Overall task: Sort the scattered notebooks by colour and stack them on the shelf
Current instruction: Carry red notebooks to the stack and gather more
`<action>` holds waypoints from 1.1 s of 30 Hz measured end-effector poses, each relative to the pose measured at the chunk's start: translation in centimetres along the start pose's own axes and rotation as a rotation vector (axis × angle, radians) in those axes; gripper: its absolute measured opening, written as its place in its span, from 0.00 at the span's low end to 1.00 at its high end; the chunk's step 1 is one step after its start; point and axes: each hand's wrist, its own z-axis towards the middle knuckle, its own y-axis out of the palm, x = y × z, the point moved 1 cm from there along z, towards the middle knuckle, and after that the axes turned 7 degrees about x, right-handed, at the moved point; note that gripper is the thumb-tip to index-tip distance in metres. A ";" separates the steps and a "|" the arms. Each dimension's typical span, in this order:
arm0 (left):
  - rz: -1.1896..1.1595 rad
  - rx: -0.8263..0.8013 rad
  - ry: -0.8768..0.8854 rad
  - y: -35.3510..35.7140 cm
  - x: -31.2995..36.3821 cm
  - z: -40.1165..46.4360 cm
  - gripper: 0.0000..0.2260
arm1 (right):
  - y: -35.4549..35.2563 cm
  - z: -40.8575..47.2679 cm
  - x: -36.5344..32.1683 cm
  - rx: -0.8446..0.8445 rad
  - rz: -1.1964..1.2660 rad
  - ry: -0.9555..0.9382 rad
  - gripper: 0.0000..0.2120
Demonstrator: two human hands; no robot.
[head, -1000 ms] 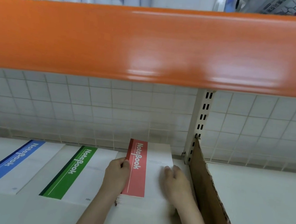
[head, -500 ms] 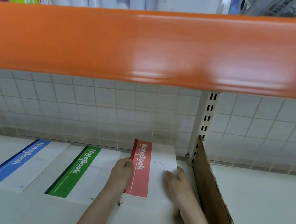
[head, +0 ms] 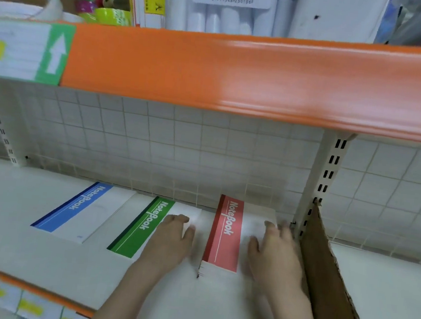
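Head cam: red notebook stack (head: 223,234) sits on the shelf (head: 16,217) beside the cardboard divider (head: 327,270), with my left hand (head: 170,238) and right hand (head: 276,254) lying flat and relaxed either side, gripping nothing. I'd square it with light palm nudges, keeping it off the green notebook (head: 142,226).

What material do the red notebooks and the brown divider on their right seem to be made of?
Red notebooks: paper with a matte printed cover; thin white page edges show at the front of the stack. Brown divider: probably plain cardboard, dull brown, with a rough torn top corner.
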 end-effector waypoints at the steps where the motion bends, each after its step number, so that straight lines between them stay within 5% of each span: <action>1: 0.016 0.002 -0.016 -0.6 -0.7 -0.1 0.18 | 0.3 -0.1 -0.8 -0.007 -0.004 -0.046 0.24; 16: 0.381 0.196 -0.161 -13.1 -13.8 -4.6 0.19 | 8.3 -6.4 -16.9 -0.345 0.279 -0.695 0.15; 33: 0.497 0.364 -0.379 -28.4 -30.7 -12.4 0.18 | 18.1 -18.0 -36.9 -0.569 0.283 -1.019 0.17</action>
